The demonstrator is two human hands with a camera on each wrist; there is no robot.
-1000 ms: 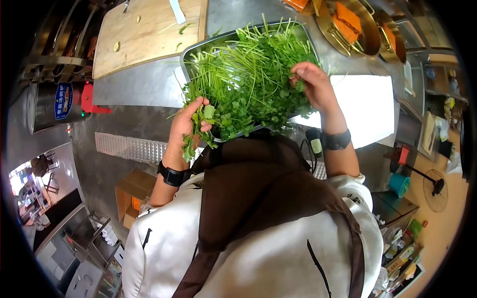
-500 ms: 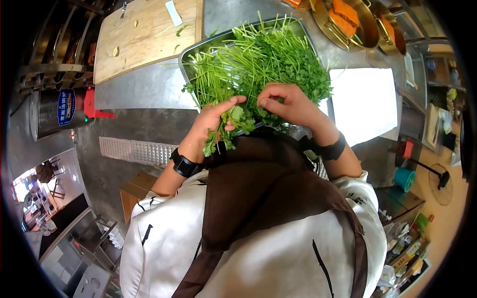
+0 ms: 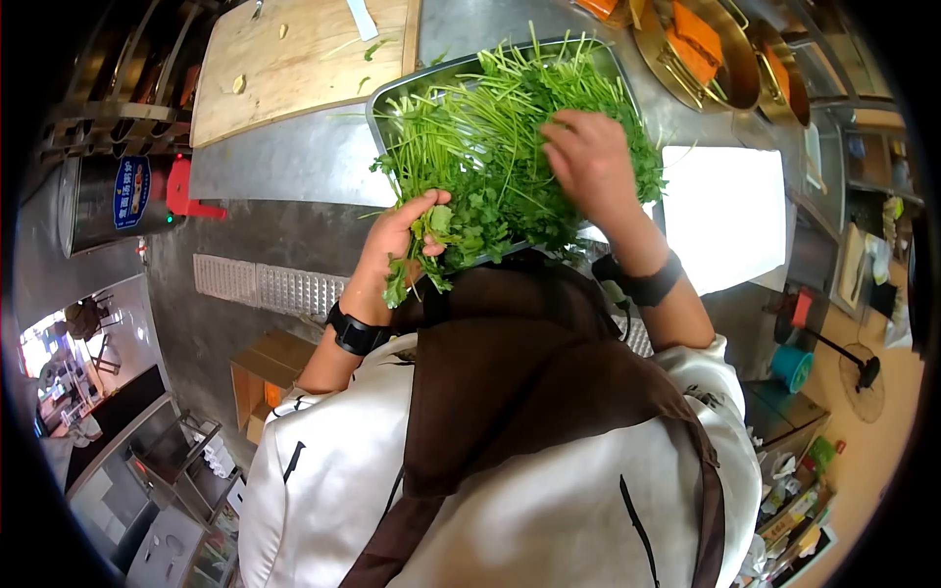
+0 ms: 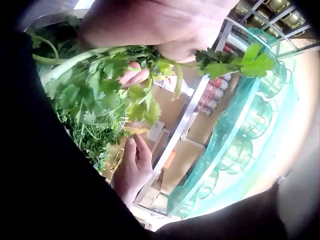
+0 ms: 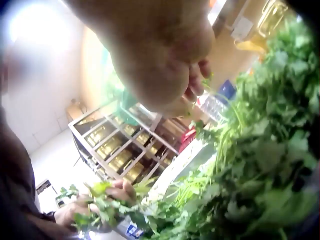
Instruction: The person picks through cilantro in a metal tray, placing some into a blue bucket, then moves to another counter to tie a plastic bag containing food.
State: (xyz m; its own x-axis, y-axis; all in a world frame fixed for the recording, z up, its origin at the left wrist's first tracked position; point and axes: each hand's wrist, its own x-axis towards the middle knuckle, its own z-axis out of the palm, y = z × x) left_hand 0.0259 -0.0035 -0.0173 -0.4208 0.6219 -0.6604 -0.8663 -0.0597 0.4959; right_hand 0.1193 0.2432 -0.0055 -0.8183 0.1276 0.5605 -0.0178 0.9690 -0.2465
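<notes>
A metal tray [image 3: 380,116] holds a heap of cilantro [image 3: 510,127], stems mostly toward the far side and leaves toward the person. At its near left corner my left hand [image 3: 397,235] grips a small bunch of cilantro [image 3: 438,223], its leaves sticking out past the thumb and below the palm. In the left wrist view, a thick pale stem [image 4: 75,65] runs under that hand. My right hand [image 3: 593,162] is over the right half of the heap, fingers loosely bent, with thin stems near its fingertips in the right wrist view.
A wooden cutting board [image 3: 294,69] with scraps lies left of the tray. Brass pans [image 3: 740,83] with orange packets stand at the far right. A white sheet [image 3: 725,216] lies on the metal counter [image 3: 284,167] side to the right.
My right hand first moved left, close to the left hand, then back right and away over the heap. The left hand shifted right, then slightly back left, still gripping its cilantro bunch.
</notes>
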